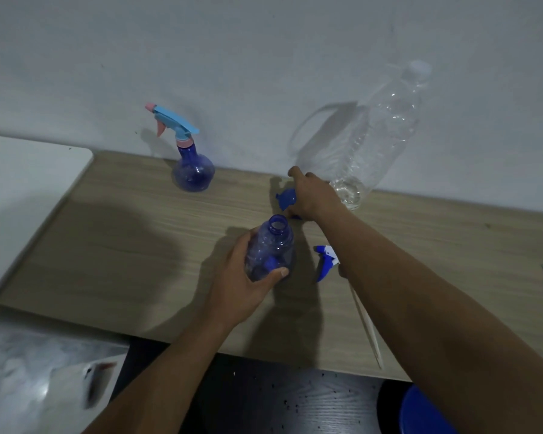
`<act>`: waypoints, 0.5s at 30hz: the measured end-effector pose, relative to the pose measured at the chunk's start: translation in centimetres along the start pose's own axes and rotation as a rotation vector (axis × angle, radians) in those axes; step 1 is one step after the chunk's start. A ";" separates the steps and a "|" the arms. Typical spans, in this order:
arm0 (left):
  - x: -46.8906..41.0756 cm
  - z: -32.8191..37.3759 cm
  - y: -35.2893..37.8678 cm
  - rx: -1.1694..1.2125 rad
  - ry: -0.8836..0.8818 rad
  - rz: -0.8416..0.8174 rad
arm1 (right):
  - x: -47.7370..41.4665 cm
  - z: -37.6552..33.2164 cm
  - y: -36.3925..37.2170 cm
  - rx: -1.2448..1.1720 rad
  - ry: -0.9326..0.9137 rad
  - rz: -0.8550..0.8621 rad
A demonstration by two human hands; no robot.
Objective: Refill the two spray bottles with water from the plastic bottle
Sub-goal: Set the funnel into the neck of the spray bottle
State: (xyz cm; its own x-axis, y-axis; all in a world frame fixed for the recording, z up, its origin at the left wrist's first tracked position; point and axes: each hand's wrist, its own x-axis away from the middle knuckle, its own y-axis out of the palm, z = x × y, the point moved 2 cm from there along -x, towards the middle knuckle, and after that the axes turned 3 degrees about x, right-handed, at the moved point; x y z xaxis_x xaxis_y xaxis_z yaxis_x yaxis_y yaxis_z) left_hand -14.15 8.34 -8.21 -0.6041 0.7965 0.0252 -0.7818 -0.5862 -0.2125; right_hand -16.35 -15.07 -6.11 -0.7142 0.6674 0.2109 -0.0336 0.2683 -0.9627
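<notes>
1. A person's left hand wraps around an uncapped blue translucent spray bottle, thumb across its lower body, holding it upright on a wood-grain table with its round neck open to the air.

2. The right hand reaches past it toward the wall, its fingers closed loosely over a small blue plastic piece on the tabletop; how firmly it is gripped cannot be told.

3. A tall clear plastic bottle, ribbed and crinkled with a white cap, stands just beside that hand at the table's back edge near the wall, a little water pooled at its base.

4. The second spray bottle, a rounded blue flask with a light-blue and pink trigger head still fitted, stands at the back left, well apart from both hands.

5. A loose blue-and-white trigger head lies flat beside the held bottle, partly under the right forearm, its thin pale dip tube running toward the table's front edge.

6. Open table surface spreads to the left of the held bottle, between it and the rounded left corner.

7. A white board adjoins the table's left edge; a dark speckled floor shows below the front edge.
</notes>
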 end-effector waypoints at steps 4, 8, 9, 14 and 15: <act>0.1 0.1 -0.1 0.004 -0.005 -0.011 | 1.4 0.1 -1.9 -0.102 0.034 -0.010; 0.0 0.5 -0.1 -0.013 0.000 -0.019 | 4.7 0.4 -4.6 -0.397 0.049 0.056; 0.0 0.4 -0.2 -0.023 -0.001 -0.023 | 5.7 0.3 -5.4 -0.469 0.043 0.066; -0.4 0.1 -0.4 -0.118 -0.013 -0.067 | 10.8 0.2 -8.2 -0.709 -0.010 0.159; -0.4 0.2 -0.4 -0.125 -0.002 -0.077 | 11.8 0.1 -8.6 -0.759 -0.013 0.186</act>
State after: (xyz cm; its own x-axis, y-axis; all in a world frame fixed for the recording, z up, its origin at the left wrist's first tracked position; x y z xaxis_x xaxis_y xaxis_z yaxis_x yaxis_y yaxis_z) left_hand -13.63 8.20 -7.91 -0.5431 0.8383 0.0479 -0.8009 -0.5000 -0.3295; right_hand -24.58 -9.62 4.64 -0.6696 0.7410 0.0507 0.5716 0.5577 -0.6019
